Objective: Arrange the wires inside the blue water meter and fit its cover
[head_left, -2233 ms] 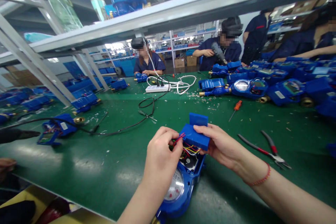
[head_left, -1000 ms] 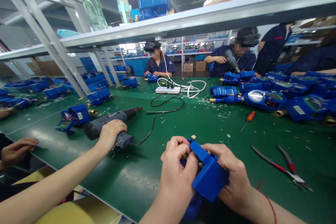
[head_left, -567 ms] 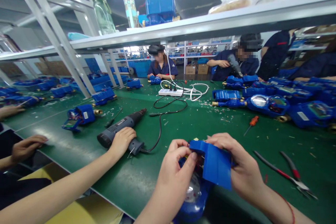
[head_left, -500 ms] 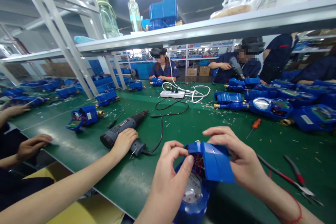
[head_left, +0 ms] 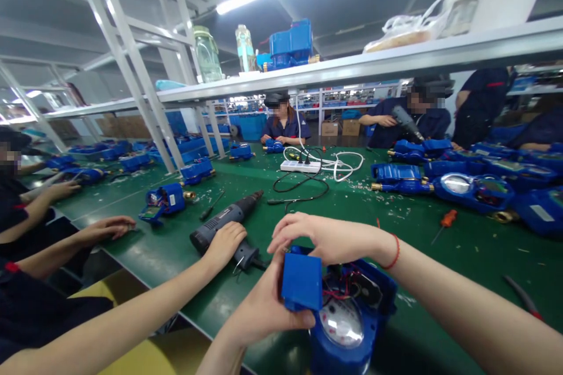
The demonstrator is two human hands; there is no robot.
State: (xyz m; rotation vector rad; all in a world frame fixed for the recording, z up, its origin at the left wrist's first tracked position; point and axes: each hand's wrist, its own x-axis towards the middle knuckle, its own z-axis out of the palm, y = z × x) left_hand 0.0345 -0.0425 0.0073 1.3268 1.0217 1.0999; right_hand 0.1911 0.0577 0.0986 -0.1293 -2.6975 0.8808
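A blue water meter (head_left: pixel 352 328) with a clear dial lies on the green table (head_left: pixel 308 205) right in front of me, its top open and red and black wires (head_left: pixel 341 292) showing. My left hand (head_left: pixel 264 310) is closed on a blue plastic cover (head_left: pixel 301 281) and holds it just left of the meter. My right hand (head_left: pixel 325 237) reaches across above the meter and cover, palm down, fingers stretched out to the left and holding nothing that I can see. A red string circles that wrist.
A co-worker's hand (head_left: pixel 225 243) beside me rests on a grey corded drill (head_left: pixel 229 221). Many blue meters (head_left: pixel 475 190) crowd the right side. An orange screwdriver (head_left: pixel 445 222), pliers (head_left: pixel 523 299), a power strip (head_left: pixel 301 166) and a steel shelf (head_left: pixel 352 67) overhead are nearby. People work opposite.
The blue cover has gone from over the meter in my right hand to my left hand, left of the meter. My right hand has crossed leftward above it. The view has tilted up.
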